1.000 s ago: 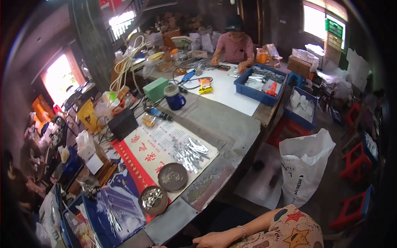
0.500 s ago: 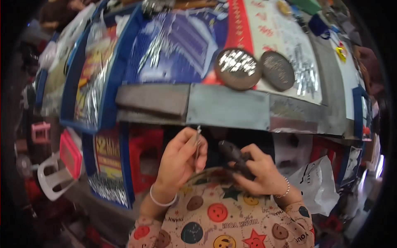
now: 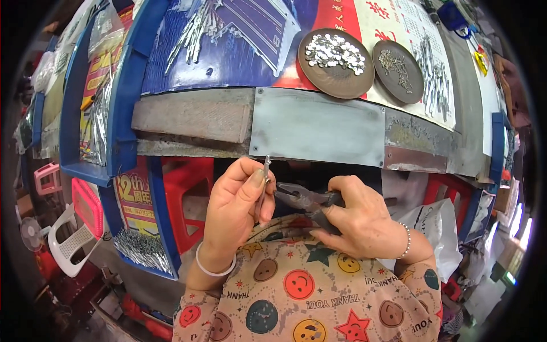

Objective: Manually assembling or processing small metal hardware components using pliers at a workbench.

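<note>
Left hand (image 3: 235, 196): fingers pinched tight on thin metal piece (image 3: 266, 166), roughly upright by the near edge of the desk (image 3: 419, 137). Right hand (image 3: 362, 221): fingers wrapped around pliers (image 3: 307, 200), nose just beside the piece; contact unclear. Advice: brace piece, bring nose in square, squeeze gently, mind skin. Farther: disc dish (image 3: 343, 86) left, chain dish (image 3: 418, 75) right.

Lettering (image 3: 342, 298) on smock (image 3: 310, 288), white bag (image 3: 447, 239), yellow sheet (image 3: 137, 196); red characters (image 3: 379, 9) on cream poster (image 3: 407, 29).

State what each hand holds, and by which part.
Left hand: a thin metal piece, pinched just below its far tip. Right hand: pliers, by the handles.
</note>
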`<action>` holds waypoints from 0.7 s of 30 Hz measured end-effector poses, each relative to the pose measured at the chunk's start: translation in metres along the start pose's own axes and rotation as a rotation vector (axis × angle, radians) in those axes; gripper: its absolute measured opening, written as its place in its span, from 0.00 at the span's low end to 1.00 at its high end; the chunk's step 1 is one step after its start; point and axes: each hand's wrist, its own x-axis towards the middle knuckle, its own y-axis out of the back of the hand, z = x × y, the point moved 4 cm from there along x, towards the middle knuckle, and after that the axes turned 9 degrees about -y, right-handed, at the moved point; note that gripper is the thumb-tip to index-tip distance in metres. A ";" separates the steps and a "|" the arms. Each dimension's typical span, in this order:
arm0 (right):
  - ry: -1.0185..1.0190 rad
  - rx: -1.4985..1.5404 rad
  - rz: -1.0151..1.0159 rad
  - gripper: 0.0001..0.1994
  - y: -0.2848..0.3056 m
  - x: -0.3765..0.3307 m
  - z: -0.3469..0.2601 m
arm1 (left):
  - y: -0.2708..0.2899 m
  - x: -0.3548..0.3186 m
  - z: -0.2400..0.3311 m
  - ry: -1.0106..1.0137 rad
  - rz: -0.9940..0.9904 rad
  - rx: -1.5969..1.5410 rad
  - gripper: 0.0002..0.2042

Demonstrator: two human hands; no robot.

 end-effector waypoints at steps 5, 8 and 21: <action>0.006 -0.055 -0.009 0.20 0.003 0.001 0.000 | -0.003 -0.001 0.000 -0.010 0.003 0.100 0.05; 0.001 -0.071 0.000 0.19 0.005 0.000 0.001 | -0.004 -0.002 0.001 -0.021 -0.007 0.160 0.05; 0.005 -0.214 0.055 0.20 0.007 -0.002 0.000 | -0.008 -0.004 0.006 -0.064 -0.009 0.385 0.05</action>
